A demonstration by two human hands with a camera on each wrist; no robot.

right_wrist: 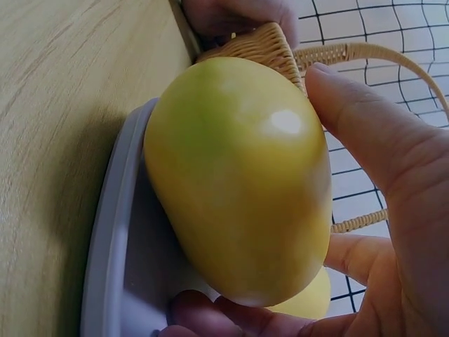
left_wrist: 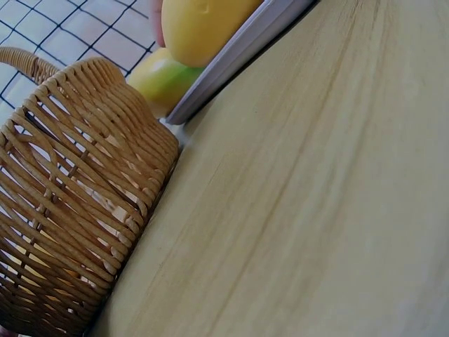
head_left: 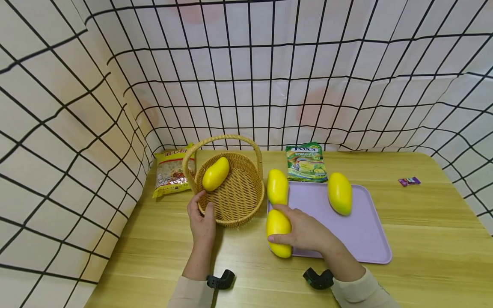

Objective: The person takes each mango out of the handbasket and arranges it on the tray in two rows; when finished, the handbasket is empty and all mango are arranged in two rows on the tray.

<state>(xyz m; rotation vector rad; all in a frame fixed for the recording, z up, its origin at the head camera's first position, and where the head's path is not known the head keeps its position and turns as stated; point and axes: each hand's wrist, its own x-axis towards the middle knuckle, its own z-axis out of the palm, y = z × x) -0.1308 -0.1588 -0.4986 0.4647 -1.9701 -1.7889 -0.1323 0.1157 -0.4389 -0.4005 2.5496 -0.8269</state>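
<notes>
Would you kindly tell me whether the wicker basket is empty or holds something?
Not empty, but far from full: the head view shows one yellow mango inside the wicker basket, with bare woven bottom beside it.

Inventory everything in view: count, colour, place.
basket: 1, tan wicker, left of tray
tray: 1, lilac, on table
mangoes: 4, yellow: basket, tray's left edge, tray's right half, held
bag: 1, yellow, left of basket
packet: 1, green, behind tray
small wrapper: 1, purple, far right
table: 1, wooden, underneath
backdrop: 1, white, gridded, behind
wrist devices: 2, black, bottom
sleeves: 2, beige, bottom
left hand: 1, bare, basket rim
right hand: 1, bare, near mango
</notes>
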